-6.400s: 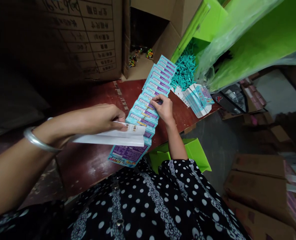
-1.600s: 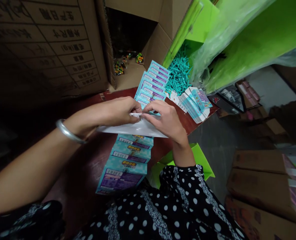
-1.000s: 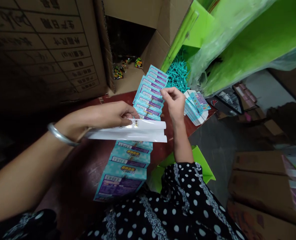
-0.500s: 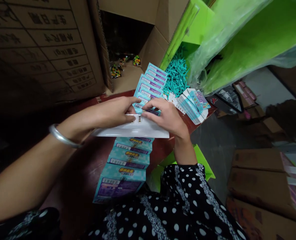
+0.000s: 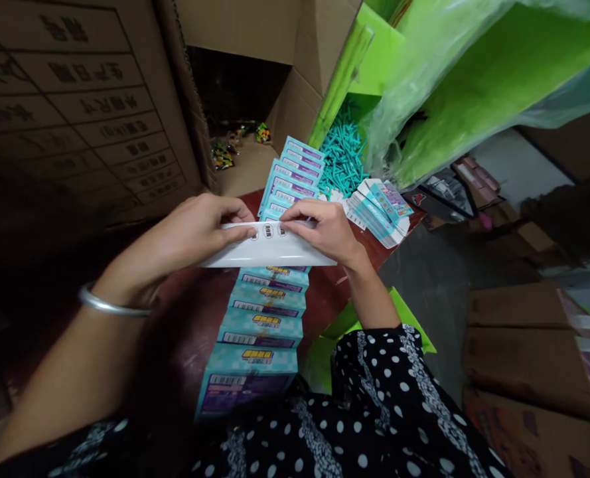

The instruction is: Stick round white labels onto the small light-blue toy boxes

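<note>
Both hands hold a white sheet of round stickers (image 5: pixel 295 252) level above the table. My left hand (image 5: pixel 200 229), a silver bangle on its wrist, grips the upper edge with thumb in front and fingers behind. My right hand (image 5: pixel 327 229) pinches the same edge beside the rightmost of several small round printed stickers. Below the sheet lies an overlapping row of blue and purple printed cartons (image 5: pixel 262 338). Beyond it, more such cartons (image 5: pixel 295 176) are fanned out in a row.
A green bin holds turquoise stick-like pieces (image 5: pixel 344 153). A stack of flat cartons (image 5: pixel 381 209) lies at the table's right edge. Behind stands an open cardboard box (image 5: pixel 255 166) with small colourful packets. A large carton (image 5: pixel 75 113) fills the left; brown boxes (image 5: pixel 518 352) stand at right.
My left hand has drawn back left from the middle of the sheet's edge, uncovering more round stickers. My right hand stays at the edge. The view has shifted slightly.
</note>
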Demonstrator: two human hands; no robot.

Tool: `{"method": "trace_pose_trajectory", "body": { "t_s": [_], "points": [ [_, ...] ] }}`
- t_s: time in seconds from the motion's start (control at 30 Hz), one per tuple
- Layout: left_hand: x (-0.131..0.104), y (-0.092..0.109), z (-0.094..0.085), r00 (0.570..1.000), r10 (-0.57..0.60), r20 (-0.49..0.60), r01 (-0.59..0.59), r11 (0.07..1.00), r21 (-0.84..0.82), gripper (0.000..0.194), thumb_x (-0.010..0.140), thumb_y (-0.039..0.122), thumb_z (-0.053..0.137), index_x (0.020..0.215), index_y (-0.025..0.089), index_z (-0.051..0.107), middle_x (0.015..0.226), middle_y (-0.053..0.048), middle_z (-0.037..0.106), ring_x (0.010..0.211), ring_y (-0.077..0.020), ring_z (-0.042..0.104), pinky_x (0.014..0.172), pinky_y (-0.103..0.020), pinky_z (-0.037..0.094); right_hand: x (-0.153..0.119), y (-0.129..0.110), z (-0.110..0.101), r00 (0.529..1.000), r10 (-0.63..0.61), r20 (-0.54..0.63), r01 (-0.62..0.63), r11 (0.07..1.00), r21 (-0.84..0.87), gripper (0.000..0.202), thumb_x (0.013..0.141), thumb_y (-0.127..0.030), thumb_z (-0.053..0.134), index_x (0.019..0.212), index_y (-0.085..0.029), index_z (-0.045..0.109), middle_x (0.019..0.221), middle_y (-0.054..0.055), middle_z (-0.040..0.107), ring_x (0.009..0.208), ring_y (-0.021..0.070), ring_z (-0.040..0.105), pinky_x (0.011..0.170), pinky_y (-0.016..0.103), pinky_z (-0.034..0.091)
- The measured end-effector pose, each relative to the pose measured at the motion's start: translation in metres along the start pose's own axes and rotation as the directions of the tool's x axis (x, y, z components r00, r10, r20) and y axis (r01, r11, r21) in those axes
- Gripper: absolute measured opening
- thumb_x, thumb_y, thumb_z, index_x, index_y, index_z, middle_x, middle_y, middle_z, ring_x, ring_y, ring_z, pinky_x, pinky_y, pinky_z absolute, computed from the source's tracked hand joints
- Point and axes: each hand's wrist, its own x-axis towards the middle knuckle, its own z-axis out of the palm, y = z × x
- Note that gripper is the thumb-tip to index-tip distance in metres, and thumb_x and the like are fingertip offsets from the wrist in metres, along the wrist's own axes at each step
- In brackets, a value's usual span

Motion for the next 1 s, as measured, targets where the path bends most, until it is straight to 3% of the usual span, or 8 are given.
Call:
{"method": "trace_pose_trajectory", "body": {
  "t_s": [0.2,0.3,0.43,0.57,0.67,0.73,0.87,1.0],
  "points": [
    [0.007,-0.023,0.011,1.0,0.01,-0.026,-0.015,0.979,-0.202,0.048,0.082,0.066,0.066,0.09,0.02,0.078,0.081,-0.007,0.075,0.07,-0.0208,0.063,0.06,-0.028,0.041,0.003,0.013,0.004,0.962,-0.275,0.003,0.267,0.932,-0.243,0.025,0.113,-0.027,0.06,0.102,-0.022,0.082,0.105,0.005,0.083,0.099,0.016,0.078,0.087,0.03,0.059],
    [0.012,-0.032,0.018,1.0,-0.013,-0.02,0.007,0.962,-0.273,0.049,0.079,0.066,0.068,0.09,0.02,0.078,0.079,-0.007,0.074,0.067,-0.0205,0.062,0.057,-0.028,0.04,0.0,0.009,0.006,0.948,-0.318,0.014,0.311,0.915,-0.256,0.025,0.115,-0.029,0.058,0.102,-0.021,0.078,0.109,0.006,0.083,0.105,0.0167,0.079,0.091,0.032,0.062],
    [0.014,-0.037,0.018,0.993,-0.083,-0.088,0.052,0.95,-0.309,0.045,0.077,0.06,0.069,0.09,0.018,0.077,0.079,-0.006,0.074,0.066,-0.019,0.058,0.056,-0.028,0.039,-0.002,0.002,-0.001,0.961,-0.177,-0.212,0.165,0.984,-0.074,0.023,0.113,-0.041,0.062,0.104,-0.022,0.072,0.117,0.007,0.08,0.115,0.0208,0.076,0.104,0.041,0.061],
    [0.009,-0.047,0.005,0.893,-0.178,-0.414,0.095,0.972,-0.214,0.047,0.083,0.053,0.066,0.106,0.016,0.082,0.094,-0.008,0.079,0.075,-0.0189,0.06,0.066,-0.029,0.041,0.007,0.035,-0.019,0.899,0.1,-0.426,-0.03,0.985,0.168,0.036,0.106,-0.06,0.069,0.104,-0.024,0.069,0.115,0.007,0.078,0.109,0.0211,0.074,0.101,0.041,0.06],
    [0.007,-0.059,-0.004,0.774,-0.206,-0.599,0.161,0.978,-0.129,0.051,0.082,0.051,0.066,0.114,0.016,0.084,0.097,-0.009,0.078,0.078,-0.0203,0.062,0.071,-0.03,0.043,0.016,0.082,-0.024,0.904,0.265,-0.336,-0.187,0.951,0.247,0.049,0.092,-0.071,0.079,0.096,-0.023,0.069,0.102,0.006,0.077,0.095,0.0202,0.072,0.093,0.038,0.06],
    [0.008,-0.065,-0.007,0.731,-0.209,-0.649,0.202,0.976,-0.086,0.054,0.08,0.052,0.064,0.114,0.016,0.085,0.094,-0.009,0.077,0.079,-0.0224,0.064,0.073,-0.033,0.044,0.021,0.108,-0.019,0.906,0.339,-0.254,-0.278,0.928,0.247,0.056,0.084,-0.076,0.082,0.091,-0.022,0.069,0.095,0.006,0.077,0.089,0.0201,0.07,0.089,0.038,0.059],
    [0.01,-0.069,-0.006,0.729,-0.176,-0.661,0.221,0.975,-0.016,0.056,0.079,0.055,0.059,0.112,0.017,0.084,0.09,-0.01,0.074,0.083,-0.0271,0.065,0.084,-0.04,0.049,0.029,0.136,-0.004,0.905,0.389,-0.172,-0.353,0.913,0.205,0.054,0.081,-0.073,0.082,0.086,-0.021,0.068,0.091,0.006,0.077,0.087,0.0208,0.07,0.085,0.035,0.055],
    [0.013,-0.067,-0.004,0.754,-0.169,-0.634,0.22,0.975,0.002,0.057,0.08,0.057,0.057,0.112,0.018,0.083,0.092,-0.01,0.074,0.083,-0.0283,0.065,0.087,-0.043,0.052,0.037,0.144,-0.001,0.917,0.383,-0.114,-0.359,0.915,0.185,0.036,0.081,-0.053,0.082,0.083,-0.019,0.069,0.088,0.006,0.077,0.084,0.02,0.069,0.084,0.034,0.054]
  ]
}}
